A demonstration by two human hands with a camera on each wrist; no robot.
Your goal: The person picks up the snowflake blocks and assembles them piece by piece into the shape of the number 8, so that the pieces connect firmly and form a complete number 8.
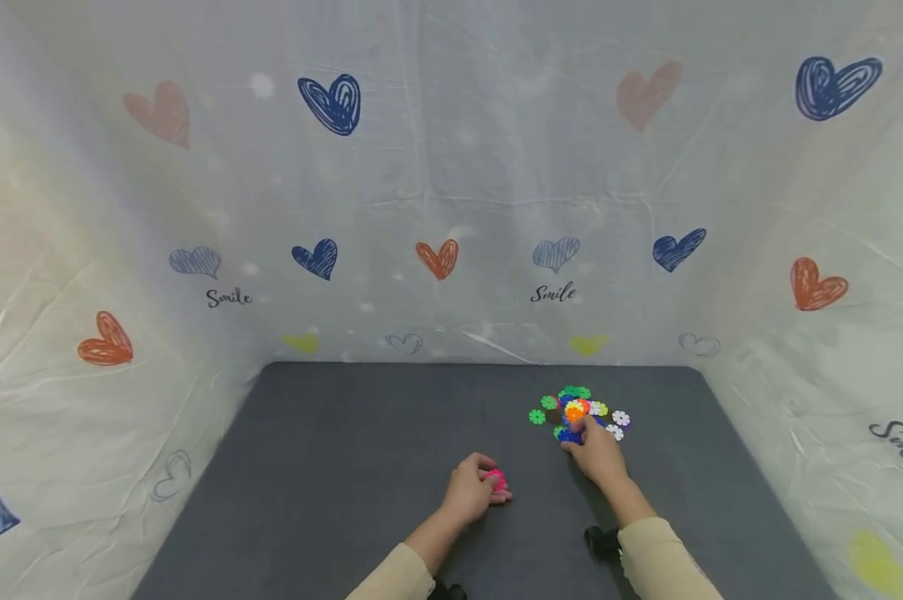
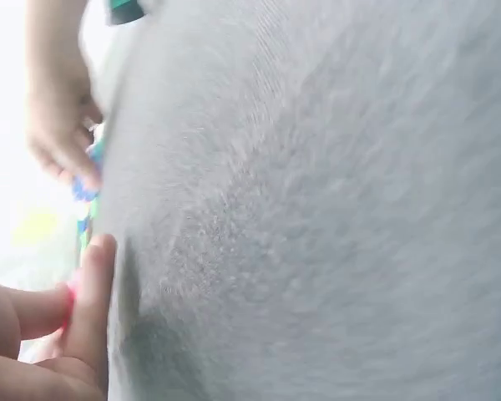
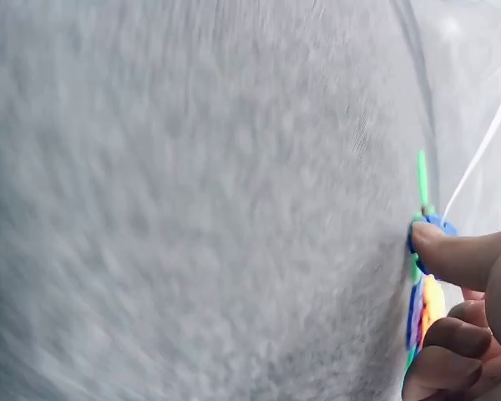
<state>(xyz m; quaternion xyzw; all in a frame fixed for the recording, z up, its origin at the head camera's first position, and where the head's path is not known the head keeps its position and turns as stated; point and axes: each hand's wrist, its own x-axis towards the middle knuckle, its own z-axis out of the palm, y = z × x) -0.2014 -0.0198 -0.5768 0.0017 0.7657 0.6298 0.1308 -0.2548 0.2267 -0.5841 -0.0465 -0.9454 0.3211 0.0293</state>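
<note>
My left hand point(image 1: 469, 490) holds a pink plastic snowflake disc point(image 1: 499, 480) between thumb and fingers, just over the dark table. In the left wrist view the disc's pink edge point(image 2: 69, 305) shows between the fingers. My right hand point(image 1: 601, 455) is at the near side of a pile of snowflake discs in several colours. Its thumb and fingers pinch a blue snowflake disc point(image 1: 569, 436); in the right wrist view the thumb lies on this blue disc point(image 3: 436, 222), and the fingers partly hide it. An orange disc point(image 1: 574, 413) lies just beyond the fingertips.
Green discs point(image 1: 537, 417) lie at the pile's left and white discs point(image 1: 620, 418) at its right. The dark grey table point(image 1: 346, 450) reaches back to a pale curtain point(image 1: 451, 167) printed with hearts, which also hangs at both sides.
</note>
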